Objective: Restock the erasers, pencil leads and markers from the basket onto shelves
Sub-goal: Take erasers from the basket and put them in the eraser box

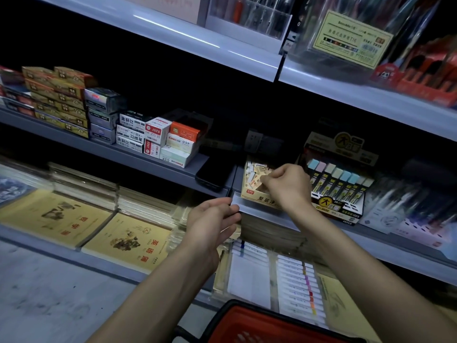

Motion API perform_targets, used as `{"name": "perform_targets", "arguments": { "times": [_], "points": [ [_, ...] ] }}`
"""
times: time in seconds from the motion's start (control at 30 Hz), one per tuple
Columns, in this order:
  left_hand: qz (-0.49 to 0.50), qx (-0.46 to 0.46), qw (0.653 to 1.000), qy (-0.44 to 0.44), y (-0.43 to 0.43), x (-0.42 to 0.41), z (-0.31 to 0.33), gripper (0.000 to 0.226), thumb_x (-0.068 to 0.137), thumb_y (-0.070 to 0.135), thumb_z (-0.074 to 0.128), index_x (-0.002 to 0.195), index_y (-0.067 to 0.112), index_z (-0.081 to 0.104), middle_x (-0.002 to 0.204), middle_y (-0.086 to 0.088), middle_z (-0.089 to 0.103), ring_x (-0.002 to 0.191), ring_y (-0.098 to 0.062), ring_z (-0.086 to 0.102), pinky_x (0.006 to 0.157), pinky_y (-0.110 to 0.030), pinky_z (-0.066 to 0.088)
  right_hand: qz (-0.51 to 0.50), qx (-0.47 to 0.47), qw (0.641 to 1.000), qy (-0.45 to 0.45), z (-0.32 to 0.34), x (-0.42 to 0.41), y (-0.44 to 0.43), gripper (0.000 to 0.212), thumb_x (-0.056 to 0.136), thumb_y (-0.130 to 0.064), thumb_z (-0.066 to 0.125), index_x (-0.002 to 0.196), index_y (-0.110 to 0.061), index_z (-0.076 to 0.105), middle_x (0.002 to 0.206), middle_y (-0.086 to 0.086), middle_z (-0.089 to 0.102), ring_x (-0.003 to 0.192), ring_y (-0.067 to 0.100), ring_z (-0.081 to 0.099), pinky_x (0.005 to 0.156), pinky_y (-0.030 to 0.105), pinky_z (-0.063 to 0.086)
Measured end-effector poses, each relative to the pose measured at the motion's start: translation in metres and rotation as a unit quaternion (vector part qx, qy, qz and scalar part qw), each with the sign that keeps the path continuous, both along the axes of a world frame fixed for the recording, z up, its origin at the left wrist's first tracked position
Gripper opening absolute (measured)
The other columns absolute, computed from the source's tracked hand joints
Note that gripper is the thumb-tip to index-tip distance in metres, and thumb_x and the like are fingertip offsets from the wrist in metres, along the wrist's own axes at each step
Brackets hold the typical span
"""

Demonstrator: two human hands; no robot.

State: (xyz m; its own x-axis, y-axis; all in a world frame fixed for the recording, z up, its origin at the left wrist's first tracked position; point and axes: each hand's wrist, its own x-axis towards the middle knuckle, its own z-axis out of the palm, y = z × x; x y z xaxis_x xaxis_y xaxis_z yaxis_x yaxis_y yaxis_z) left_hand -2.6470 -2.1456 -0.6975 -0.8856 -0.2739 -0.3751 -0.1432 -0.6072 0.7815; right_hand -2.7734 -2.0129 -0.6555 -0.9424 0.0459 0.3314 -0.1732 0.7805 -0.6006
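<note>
Fingers (268, 179) of right hand (288, 185) curled, pinching at erasers (252, 175) inside open eraser box (257, 198) on middle shelf (265, 214), beside pencil lead display (338, 194). Left hand (212, 220) loose, looks empty, by shelf lip. Tip: lay them flat in the gap, don't jam. Basket (243, 324) is below.

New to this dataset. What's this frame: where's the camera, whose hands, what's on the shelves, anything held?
No robot here: one camera worn on a person's head looks down at their bare hands before shop shelves. The right hand curls its fingers into an open eraser box; whether it pinches an eraser is too blurred to tell. The left hand, fingers nearly straight, touches the shelf edge. Right of the box stands a pencil lead display; small boxes sit further left, notebooks below. A red basket is at the bottom.
</note>
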Motion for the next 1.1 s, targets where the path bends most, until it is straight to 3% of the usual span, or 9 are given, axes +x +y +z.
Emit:
{"name": "perform_targets", "arguments": {
  "times": [0.1, 0.2, 0.27, 0.43, 0.57, 0.67, 0.8, 1.0, 1.1],
  "points": [
    [-0.004, -0.005, 1.0, 0.0, 0.002, 0.002, 0.0, 0.022, 0.096, 0.001, 0.063, 0.111, 0.013, 0.071, 0.098, -0.003, 0.081, 0.092, -0.015, 0.078, 0.093, -0.037, 0.061, 0.005, 0.081, 0.996, 0.04, -0.007, 0.006, 0.0, 0.008, 0.091, -0.027, 0.074, 0.085, -0.021, 0.073, 0.084, -0.005, 0.072, 0.08, 0.017, 0.069, 0.07, 0.034, 0.058],
    [-0.016, -0.019, 1.0, 0.003, 0.003, 0.005, 0.0, 0.022, 0.096, 0.001, 0.062, 0.112, 0.014, 0.072, 0.099, -0.003, 0.081, 0.093, -0.016, 0.078, 0.093, -0.037, 0.06, 0.0, 0.223, 0.97, 0.099, -0.008, 0.009, 0.005, 0.026, 0.093, -0.034, 0.069, 0.076, -0.016, 0.073, 0.075, 0.001, 0.067, 0.08, 0.025, 0.066, 0.063, 0.033, 0.054],
    [-0.029, -0.04, 0.999, 0.004, 0.003, 0.008, 0.0, 0.022, 0.096, 0.002, 0.062, 0.112, 0.014, 0.072, 0.1, -0.004, 0.081, 0.094, -0.016, 0.078, 0.089, -0.034, 0.061, 0.009, 0.282, 0.954, 0.096, -0.01, 0.011, 0.008, 0.034, 0.094, -0.037, 0.067, 0.073, -0.012, 0.074, 0.082, 0.005, 0.064, 0.082, 0.028, 0.064, 0.063, 0.032, 0.052],
    [-0.066, -0.136, 0.988, 0.036, 0.008, 0.017, 0.0, 0.02, 0.095, 0.004, 0.066, 0.11, 0.015, 0.072, 0.1, -0.005, 0.08, 0.098, -0.02, 0.076, 0.085, -0.032, 0.059, 0.035, 0.247, 0.961, 0.115, -0.005, 0.027, 0.025, 0.024, 0.098, -0.032, 0.062, 0.096, -0.015, 0.079, 0.105, 0.004, 0.063, 0.093, 0.025, 0.062, 0.07, 0.034, 0.053],
    [-0.078, -0.281, 0.952, 0.091, 0.014, 0.025, 0.002, 0.021, 0.093, 0.004, 0.068, 0.103, 0.021, 0.072, 0.099, -0.007, 0.076, 0.091, -0.014, 0.073, 0.073, -0.025, 0.058, 0.099, 0.235, 0.961, 0.111, -0.001, 0.056, 0.05, 0.018, 0.096, -0.033, 0.066, 0.106, -0.022, 0.076, 0.109, 0.0, 0.062, 0.102, 0.022, 0.059, 0.081, 0.035, 0.052],
    [-0.092, -0.426, 0.889, 0.142, 0.023, 0.032, -0.007, 0.02, 0.091, 0.013, 0.072, 0.104, 0.029, 0.069, 0.094, 0.004, 0.073, 0.084, -0.001, 0.068, 0.077, -0.028, 0.061, 0.144, 0.232, 0.956, 0.109, -0.006, 0.088, 0.079, 0.026, 0.095, -0.037, 0.067, 0.116, -0.023, 0.072, 0.113, -0.004, 0.058, 0.108, 0.018, 0.056, 0.089, 0.035, 0.05],
    [-0.131, -0.594, 0.776, 0.169, 0.042, 0.048, -0.03, 0.037, 0.09, 0.038, 0.073, 0.125, 0.035, 0.064, 0.115, 0.017, 0.065, 0.103, 0.0, 0.062, 0.086, -0.028, 0.055, 0.178, 0.25, 0.951, 0.038, -0.023, 0.127, 0.122, 0.047, 0.096, -0.052, 0.06, 0.138, -0.031, 0.056, 0.133, -0.009, 0.048, 0.121, 0.015, 0.049, 0.1, 0.037, 0.046],
    [-0.198, -0.772, 0.578, 0.175, 0.072, 0.07, -0.078, 0.062, 0.086, 0.052, 0.064, 0.141, 0.024, 0.056, 0.133, -0.003, 0.06, 0.118, -0.029, 0.06, 0.089, -0.044, 0.054, 0.175, 0.233, 0.957, -0.002, -0.083, 0.188, 0.193, 0.053, 0.091, -0.049, 0.067, 0.139, -0.027, 0.057, 0.137, -0.003, 0.052, 0.126, 0.021, 0.054, 0.102, 0.042, 0.048],
    [-0.243, -0.82, 0.493, 0.162, 0.084, 0.077, -0.109, 0.072, 0.087, 0.057, 0.063, 0.15, 0.027, 0.046, 0.144, -0.007, 0.052, 0.126, -0.034, 0.054, 0.099, -0.049, 0.047, 0.159, 0.229, 0.959, -0.054, -0.123, 0.217, 0.221, 0.054, 0.089, -0.048, 0.071, 0.137, -0.026, 0.06, 0.14, -0.001, 0.054, 0.128, 0.021, 0.054, 0.105, 0.037, 0.047]
  ]
}}
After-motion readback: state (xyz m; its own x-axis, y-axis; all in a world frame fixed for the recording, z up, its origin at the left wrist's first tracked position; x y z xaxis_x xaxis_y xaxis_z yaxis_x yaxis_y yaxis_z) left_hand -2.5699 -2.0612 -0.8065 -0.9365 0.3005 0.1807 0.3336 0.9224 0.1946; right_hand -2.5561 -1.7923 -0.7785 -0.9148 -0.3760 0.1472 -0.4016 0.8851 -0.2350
